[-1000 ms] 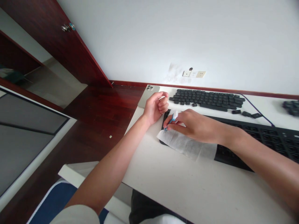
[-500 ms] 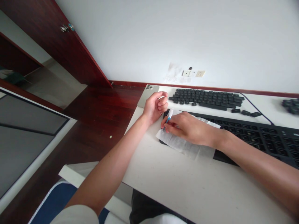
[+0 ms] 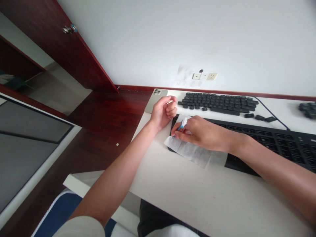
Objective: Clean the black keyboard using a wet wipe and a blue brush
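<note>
My left hand (image 3: 163, 113) is curled shut and rests beside the far corner of a black keyboard, just next to a titanium-coloured smartphone (image 3: 155, 100) lying face down. My right hand (image 3: 197, 131) is shut on a small blue-handled tool (image 3: 182, 125) with white tissue around its tip. Its fingertips press down on a white wet wipe (image 3: 194, 154) draped over the left end of the black keyboard (image 3: 271, 144). The wipe and my fingers hide the keyboard's left end.
Rows of dark keycaps (image 3: 217, 103) lie on the white desk (image 3: 172, 194), with several loose ones at their right and another cluster (image 3: 307, 110) at the right edge. A dark cable (image 3: 271, 115) crosses the desk. Beyond the desk's left edge is a reddish wooden floor (image 3: 106, 112).
My right hand has shifted slightly left over the wipe, and the blue tool has tilted in its fingers. My left hand stays curled in nearly the same place.
</note>
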The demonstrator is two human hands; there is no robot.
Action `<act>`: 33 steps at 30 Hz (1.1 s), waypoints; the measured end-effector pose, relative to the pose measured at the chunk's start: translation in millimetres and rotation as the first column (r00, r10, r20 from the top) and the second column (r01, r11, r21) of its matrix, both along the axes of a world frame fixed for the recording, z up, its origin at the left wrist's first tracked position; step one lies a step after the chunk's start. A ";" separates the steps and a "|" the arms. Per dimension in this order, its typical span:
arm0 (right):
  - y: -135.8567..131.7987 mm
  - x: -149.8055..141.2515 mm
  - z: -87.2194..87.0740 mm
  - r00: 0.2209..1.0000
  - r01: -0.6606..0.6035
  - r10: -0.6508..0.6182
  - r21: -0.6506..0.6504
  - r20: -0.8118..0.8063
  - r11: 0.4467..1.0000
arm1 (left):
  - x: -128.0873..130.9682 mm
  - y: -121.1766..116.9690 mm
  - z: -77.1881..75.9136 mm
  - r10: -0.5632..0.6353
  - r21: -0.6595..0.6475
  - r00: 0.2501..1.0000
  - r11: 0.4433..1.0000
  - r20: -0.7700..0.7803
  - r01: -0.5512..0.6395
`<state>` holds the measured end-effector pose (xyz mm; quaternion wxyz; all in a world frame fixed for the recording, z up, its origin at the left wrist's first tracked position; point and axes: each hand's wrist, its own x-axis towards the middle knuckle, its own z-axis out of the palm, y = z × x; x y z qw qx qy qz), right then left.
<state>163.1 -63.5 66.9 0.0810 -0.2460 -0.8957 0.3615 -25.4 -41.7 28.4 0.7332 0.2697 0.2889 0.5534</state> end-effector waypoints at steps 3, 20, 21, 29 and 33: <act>-0.2 0.5 -0.9 1.000 0.006 -0.006 -0.008 0.009 1.000 | 0.0 -0.2 0.6 0.003 -0.009 1.000 1.000 -0.006 -0.003; 0.8 0.0 2.0 0.998 0.065 -0.065 -0.026 0.004 0.998 | 0.9 -0.6 0.5 0.014 -0.058 0.999 0.998 0.034 -0.012; 1.1 -0.1 2.0 0.997 0.071 -0.071 -0.019 0.000 0.997 | 0.7 -0.4 0.1 0.006 -0.040 0.999 0.999 0.035 -0.005; 7.3 11.0 13.2 0.999 0.030 -0.028 -0.050 0.040 0.998 | 0.7 -1.1 1.0 0.016 -0.069 1.000 0.997 0.018 -0.015; 9.2 13.4 12.5 0.997 0.031 -0.027 -0.053 0.067 0.998 | 0.8 -1.2 1.4 0.011 -0.066 1.000 0.998 0.014 -0.010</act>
